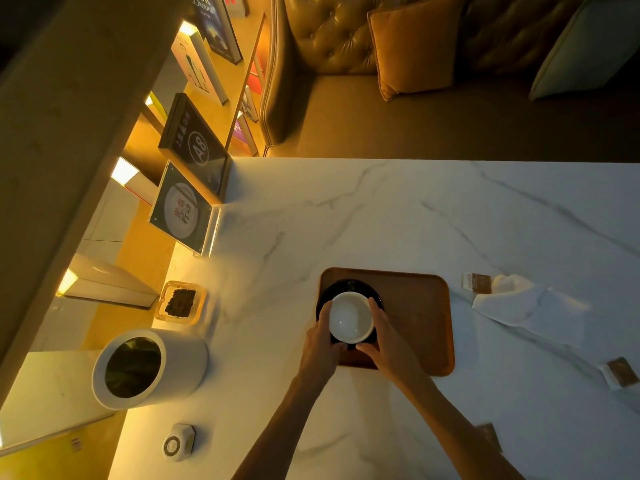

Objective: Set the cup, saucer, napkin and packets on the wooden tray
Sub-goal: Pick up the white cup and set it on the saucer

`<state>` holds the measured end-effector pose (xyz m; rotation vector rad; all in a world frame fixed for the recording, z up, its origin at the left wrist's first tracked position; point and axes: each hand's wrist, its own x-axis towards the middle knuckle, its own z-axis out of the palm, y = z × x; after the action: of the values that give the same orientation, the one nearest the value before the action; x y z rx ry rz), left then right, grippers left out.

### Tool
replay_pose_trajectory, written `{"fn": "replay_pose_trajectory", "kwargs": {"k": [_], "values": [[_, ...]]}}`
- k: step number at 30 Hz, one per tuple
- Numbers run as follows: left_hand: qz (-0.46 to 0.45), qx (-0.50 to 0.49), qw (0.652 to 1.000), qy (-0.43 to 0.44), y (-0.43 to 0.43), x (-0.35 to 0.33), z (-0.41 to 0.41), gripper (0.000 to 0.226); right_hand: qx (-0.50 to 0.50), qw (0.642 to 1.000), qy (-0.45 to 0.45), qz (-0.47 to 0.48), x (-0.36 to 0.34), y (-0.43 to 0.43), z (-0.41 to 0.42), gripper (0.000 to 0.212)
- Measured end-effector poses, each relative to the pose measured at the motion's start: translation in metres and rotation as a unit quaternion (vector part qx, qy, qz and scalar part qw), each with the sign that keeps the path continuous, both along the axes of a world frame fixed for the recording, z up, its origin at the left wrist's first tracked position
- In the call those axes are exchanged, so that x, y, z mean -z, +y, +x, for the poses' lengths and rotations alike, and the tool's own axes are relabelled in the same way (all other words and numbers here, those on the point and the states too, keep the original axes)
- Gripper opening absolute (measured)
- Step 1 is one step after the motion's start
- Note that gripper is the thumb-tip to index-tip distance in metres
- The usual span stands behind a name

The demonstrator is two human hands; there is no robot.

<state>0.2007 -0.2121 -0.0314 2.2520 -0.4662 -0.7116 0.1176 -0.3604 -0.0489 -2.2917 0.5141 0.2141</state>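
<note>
A white cup [351, 317] stands on a black saucer [349, 287] at the left end of the wooden tray [415, 317]. My left hand [322, 341] grips the saucer's left rim and my right hand [384, 341] grips its right rim, with fingers alongside the cup. A white napkin [530, 306] lies on the marble table right of the tray. One brown packet [479, 282] lies at the napkin's far end, another packet [621, 375] near the right edge, and a third packet [490, 436] beside my right forearm.
A white cylindrical pot [145, 367] with dark contents stands left of the tray, a glass ashtray [180, 301] behind it, and a small round device [178, 441] near the front. Acrylic sign stands [180, 209] line the left edge. A leather sofa [346, 39] lies beyond the table.
</note>
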Motion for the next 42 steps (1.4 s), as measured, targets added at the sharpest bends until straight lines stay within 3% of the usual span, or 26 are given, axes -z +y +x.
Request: {"fn": "replay_pose_trajectory", "kwargs": {"k": [6,28,42], "values": [[0.016,0.006,1.000,-0.013,0.0005,0.0055,0.0028,0.088,-0.004,1.000,0.005,-0.013,-0.0012,-0.0021,0.0036,0.097],[0.068,-0.038,0.994,0.077,-0.0059,0.0020,0.0013,0.093,0.000,0.999,0.035,-0.039,-0.0040,-0.0043,0.0069,0.096],[0.080,-0.021,0.994,0.071,-0.0033,-0.0002,0.0015,0.093,0.004,0.998,0.031,-0.045,-0.0059,-0.0022,0.0082,0.096]]}}
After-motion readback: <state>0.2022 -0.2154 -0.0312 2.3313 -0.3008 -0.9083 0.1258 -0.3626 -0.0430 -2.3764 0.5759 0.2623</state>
